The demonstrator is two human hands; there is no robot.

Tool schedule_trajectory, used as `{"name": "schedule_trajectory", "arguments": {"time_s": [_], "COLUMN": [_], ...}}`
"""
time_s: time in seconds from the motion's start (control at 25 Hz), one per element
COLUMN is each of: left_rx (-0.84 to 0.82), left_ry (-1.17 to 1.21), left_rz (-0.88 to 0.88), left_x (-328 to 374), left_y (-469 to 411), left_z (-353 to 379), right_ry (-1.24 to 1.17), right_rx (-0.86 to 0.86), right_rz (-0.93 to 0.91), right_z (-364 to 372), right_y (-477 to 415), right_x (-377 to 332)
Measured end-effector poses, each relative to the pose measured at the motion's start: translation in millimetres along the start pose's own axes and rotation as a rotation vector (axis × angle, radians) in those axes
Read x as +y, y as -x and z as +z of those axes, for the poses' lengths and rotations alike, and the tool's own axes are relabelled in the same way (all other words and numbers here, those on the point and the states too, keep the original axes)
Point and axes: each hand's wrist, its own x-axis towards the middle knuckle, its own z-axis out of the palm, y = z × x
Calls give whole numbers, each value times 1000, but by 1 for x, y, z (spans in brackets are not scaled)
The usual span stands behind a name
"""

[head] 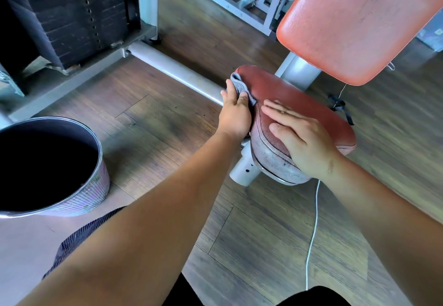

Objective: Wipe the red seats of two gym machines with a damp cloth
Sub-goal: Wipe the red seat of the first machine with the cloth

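Note:
A worn red seat (292, 94) of a gym machine sits at the centre right on a grey post. Its near end is scuffed and greyish. My left hand (236, 111) presses a grey cloth (239, 85) against the seat's left edge, near the far end. My right hand (302, 135) lies flat on the near half of the seat, fingers spread, holding nothing. Above the seat rises the red backrest pad (359, 22).
A metal bucket (96, 181) with a dark inside stands on the wooden floor at the left. A black weight stack (72, 13) in a grey frame fills the upper left. A grey frame bar (172, 70) runs to the seat. A white cord (312, 233) trails over the floor.

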Motion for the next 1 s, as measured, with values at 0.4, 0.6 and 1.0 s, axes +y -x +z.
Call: {"name": "schedule_trajectory", "arguments": {"time_s": [0.4,0.6,1.0], "left_rx": [-116,-216,-148], "left_ry": [293,266,176], "left_rz": [-9,-12,13], "left_x": [-18,-30,-11], "left_y": [51,72,66], "left_z": [-3,-14,-12], "right_ry": [-31,-6,8], "right_rx": [26,28,12], "right_rz": [-17,-17,-8], "right_z": [2,2,2], "right_y": [0,-1,-2], "right_x": [5,6,1]}}
